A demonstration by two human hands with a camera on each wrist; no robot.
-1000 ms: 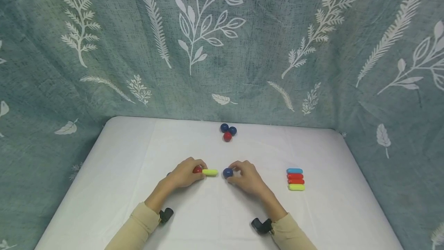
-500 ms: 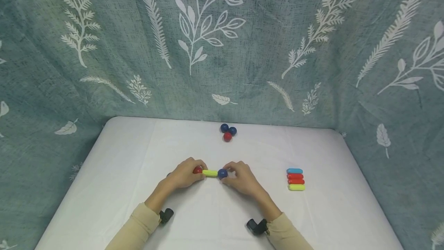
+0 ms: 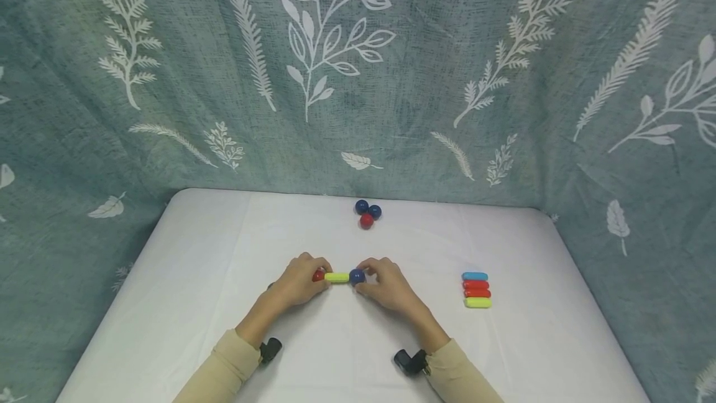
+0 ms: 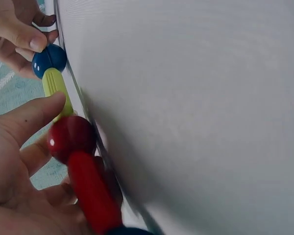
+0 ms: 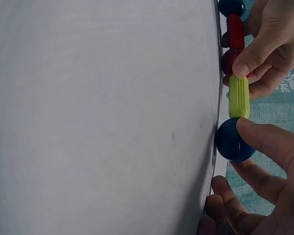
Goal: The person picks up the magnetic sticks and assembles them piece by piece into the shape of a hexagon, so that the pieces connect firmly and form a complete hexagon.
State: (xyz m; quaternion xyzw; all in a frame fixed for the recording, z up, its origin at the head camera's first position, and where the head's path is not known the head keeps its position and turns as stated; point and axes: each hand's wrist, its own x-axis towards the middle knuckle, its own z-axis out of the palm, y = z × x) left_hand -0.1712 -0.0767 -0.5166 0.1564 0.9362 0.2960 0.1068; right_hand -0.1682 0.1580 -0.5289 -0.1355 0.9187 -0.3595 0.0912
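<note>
"Five pieces run in one row. How are you holding them?"

"Taking the yellow rod (image 3: 337, 277) as my mark: furthest left of it is a blue end ball (image 5: 232, 7), then a red rod (image 4: 94, 191), mostly hidden from above by my left hand (image 3: 299, 278). Touching the yellow rod's left end is a red ball (image 3: 318, 275). My left thumb and fingers pinch right at that joint, I'd judge to brace the row against a push."

"And right of the yellow rod?"

"My right hand (image 3: 391, 285) pinches a blue ball (image 3: 357, 276) by its sides against the rod's right end, probably to keep it in line. Whether it's fully seated, I can't tell."

"Any room to move?"

"Behind the yellow rod and slightly right, near the far edge of the table (image 3: 531, 341), a loose red ball (image 3: 366, 221) and two loose blue balls (image 3: 362, 207) sit clustered, likely parked out of my way. Well right of it, a blue rod (image 3: 475, 276), two red rods (image 3: 476, 285) and a second yellow rod (image 3: 478, 303) lie side by side, inside the right edge. My right hand has room to swing before reaching them."
</note>
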